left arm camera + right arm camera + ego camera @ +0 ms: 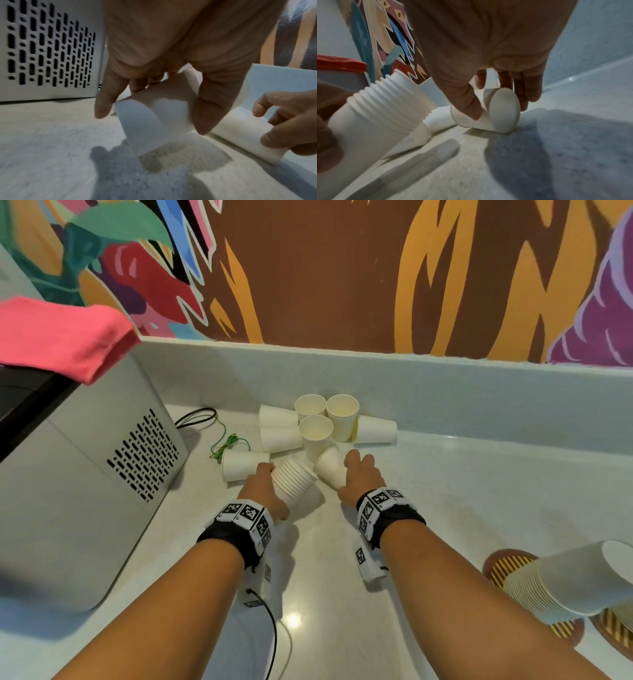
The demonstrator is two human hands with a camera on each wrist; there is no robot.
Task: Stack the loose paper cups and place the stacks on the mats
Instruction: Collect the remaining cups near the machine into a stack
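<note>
From the head view, I have my left hand (263,491) wrapped around a nested stack of white paper cups (294,484), held tilted with its rims pointing to the far side. My right hand (361,477) has its fingers curled over a single white paper cup lying on its side (329,467) on the pale speckled counter (462,491). Beyond them, loose white cups (315,419) cluster against the far ledge, some upright and some tipped over. At the near right, a tall finished stack of white cups (565,580) lies over round brown-rimmed mats with yellow stripes (507,566), so I judge one stack done and a second under way, with roughly eight loose cups left.

The left wrist view shows that grip closed round the stack's smooth lower wall (150,121), thumb on one side and fingers on the other, lifted off the counter beside the grey vented appliance (48,51).

The right wrist view shows thumb and fingers pinching the lying cup (489,115), which touches the counter, base towards the camera. The ribbed rims of the held stack (388,102) sit just to its left, so nesting looks to be the next step.
</note>
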